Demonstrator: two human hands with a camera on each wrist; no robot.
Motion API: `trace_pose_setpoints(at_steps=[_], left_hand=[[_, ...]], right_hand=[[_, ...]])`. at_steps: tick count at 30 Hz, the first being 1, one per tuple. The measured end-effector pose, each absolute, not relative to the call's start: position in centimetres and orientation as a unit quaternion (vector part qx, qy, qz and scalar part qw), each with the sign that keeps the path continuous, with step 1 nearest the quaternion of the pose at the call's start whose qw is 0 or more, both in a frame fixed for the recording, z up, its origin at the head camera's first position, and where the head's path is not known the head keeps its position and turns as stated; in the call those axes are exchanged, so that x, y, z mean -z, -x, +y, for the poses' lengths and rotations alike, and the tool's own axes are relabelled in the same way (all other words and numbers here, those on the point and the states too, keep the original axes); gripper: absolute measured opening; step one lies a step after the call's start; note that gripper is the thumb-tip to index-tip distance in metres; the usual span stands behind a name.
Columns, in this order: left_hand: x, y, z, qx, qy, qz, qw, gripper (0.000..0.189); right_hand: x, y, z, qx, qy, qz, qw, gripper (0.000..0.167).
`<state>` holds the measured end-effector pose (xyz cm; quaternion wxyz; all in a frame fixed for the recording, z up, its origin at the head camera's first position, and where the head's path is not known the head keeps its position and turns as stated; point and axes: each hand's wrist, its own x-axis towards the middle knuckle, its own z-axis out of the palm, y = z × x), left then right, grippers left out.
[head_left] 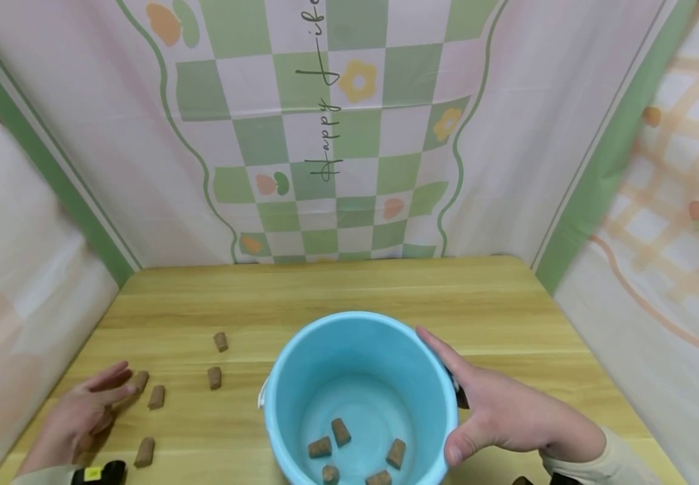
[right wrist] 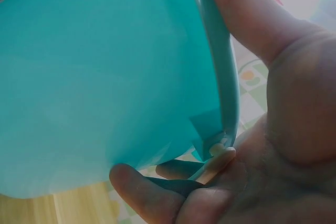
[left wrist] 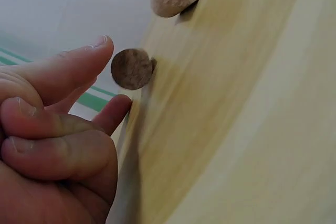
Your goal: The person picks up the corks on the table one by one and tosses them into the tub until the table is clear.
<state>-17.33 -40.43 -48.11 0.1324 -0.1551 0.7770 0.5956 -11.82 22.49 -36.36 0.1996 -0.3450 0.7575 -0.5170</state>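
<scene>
A light-blue bucket (head_left: 358, 327) stands at the table's front, with several corks (head_left: 340, 432) lying on its floor. My right hand (head_left: 501, 411) grips it from the right, thumb over the rim; in the right wrist view the fingers (right wrist: 147, 195) reach along the outer wall by the handle joint. At the left, my left hand (head_left: 85, 411) has its thumb and index finger extended at a cork (head_left: 141, 381), with other fingers curled toward the palm. In the left wrist view that cork (left wrist: 131, 69) shows its round end just past the thumb tip, unpinched.
More corks lie on the wooden table (head_left: 446, 289): one next to the left hand's cork (head_left: 156, 397), one nearer the front (head_left: 145, 452), and two toward the bucket, the closer cork (head_left: 214, 378) and the farther cork (head_left: 221, 341). Printed cloth (head_left: 349, 135) hangs behind and at both sides.
</scene>
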Motion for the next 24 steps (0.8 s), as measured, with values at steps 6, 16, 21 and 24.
trace_pose_setpoints(at_steps=[6,16,21,24], left_hand=[[48.1,17.4,-39.6,-0.6,0.177,0.771,0.119,0.081],[47.3,18.1,-38.8,-0.534,0.19,0.818,0.098,0.061],[46.7,18.6,-38.6,-0.469,0.181,0.857,0.112,0.063],[46.3,18.8,-38.3,-0.401,0.159,0.894,0.123,0.067]], right_hand=[[36.3,11.9,22.3,0.537,0.352,0.737,0.212,0.126],[36.2,11.8,22.2,0.541,0.364,0.729,0.206,0.123],[36.3,11.8,22.3,0.541,0.361,0.731,0.207,0.124],[36.4,11.8,22.4,0.541,0.354,0.734,0.207,0.125]])
